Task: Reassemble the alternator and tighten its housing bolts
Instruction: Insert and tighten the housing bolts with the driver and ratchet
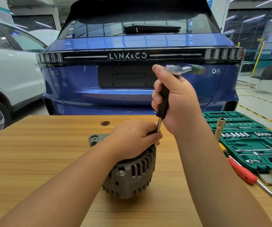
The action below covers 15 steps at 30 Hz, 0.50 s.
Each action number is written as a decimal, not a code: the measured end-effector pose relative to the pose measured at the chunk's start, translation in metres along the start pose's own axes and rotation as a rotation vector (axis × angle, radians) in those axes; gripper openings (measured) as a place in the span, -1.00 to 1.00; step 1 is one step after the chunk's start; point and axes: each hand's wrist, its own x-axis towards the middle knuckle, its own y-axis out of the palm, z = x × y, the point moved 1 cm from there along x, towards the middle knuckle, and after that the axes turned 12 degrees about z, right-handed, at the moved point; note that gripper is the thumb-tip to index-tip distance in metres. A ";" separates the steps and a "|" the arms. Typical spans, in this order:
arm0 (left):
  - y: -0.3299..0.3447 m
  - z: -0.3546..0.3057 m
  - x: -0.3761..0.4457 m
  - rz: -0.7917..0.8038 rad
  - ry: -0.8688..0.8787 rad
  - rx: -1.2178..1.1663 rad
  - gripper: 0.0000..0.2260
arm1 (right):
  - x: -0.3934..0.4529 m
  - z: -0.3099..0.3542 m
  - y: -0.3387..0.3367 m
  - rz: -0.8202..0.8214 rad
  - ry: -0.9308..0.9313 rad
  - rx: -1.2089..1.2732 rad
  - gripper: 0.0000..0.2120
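On the table (33,145), one alternator (130,174) under the left grip (132,138); the right grip (176,104) clenches one ratchet extension (163,102).

One alternator (128,174), two screwdrivers (240,172) (red-handled nearest), two cars (132,79).
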 end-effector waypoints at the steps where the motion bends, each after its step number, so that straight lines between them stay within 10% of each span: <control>1: 0.000 0.000 0.000 0.000 0.000 -0.009 -0.77 | 0.000 0.000 0.000 0.052 -0.010 0.044 -0.84; 8: -0.002 -0.002 -0.003 -0.001 0.002 -0.019 -0.76 | -0.004 -0.008 0.013 0.097 -0.234 -0.191 -0.57; 15: -0.003 -0.002 -0.004 -0.007 0.013 -0.021 -0.77 | -0.003 -0.006 0.009 0.207 -0.124 0.108 -0.58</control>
